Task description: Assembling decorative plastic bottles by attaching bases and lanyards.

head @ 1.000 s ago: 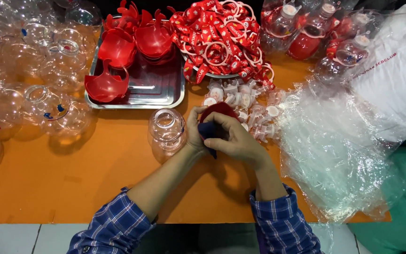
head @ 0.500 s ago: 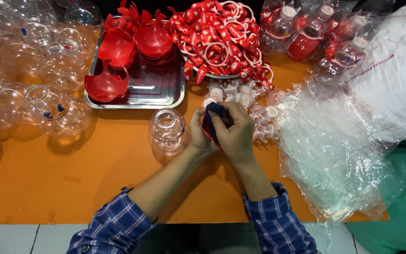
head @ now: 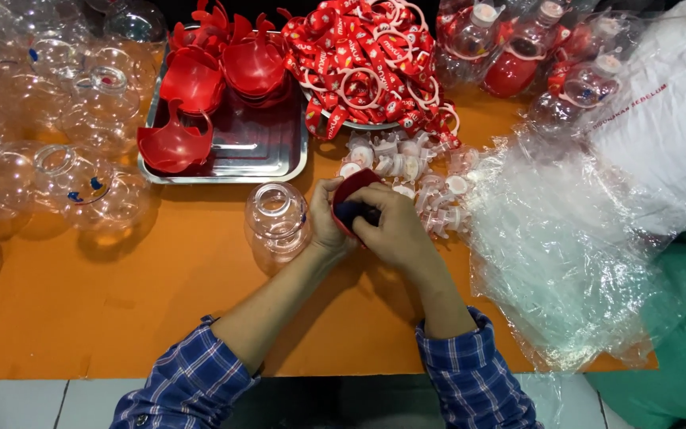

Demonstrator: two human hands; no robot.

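Both hands meet over the orange table (head: 121,302) at its middle. My left hand (head: 325,222) and my right hand (head: 391,230) together grip a small red cup-shaped plastic part (head: 351,195) with a dark blue piece inside it. The right hand's fingers press on the blue piece. A clear round plastic bottle (head: 277,218) stands just left of my left hand, mouth up, untouched.
A steel tray (head: 267,151) with several red plastic parts sits behind. A dish heaped with red straps (head: 367,63) is behind the hands, white caps (head: 406,163) beside it. Clear bottles (head: 49,103) crowd the left; crumpled plastic bags (head: 565,246) lie at right.
The hands have turned the red part slightly and shifted a little right; the right hand's fingers now cover more of the blue piece. The bottle has not moved.
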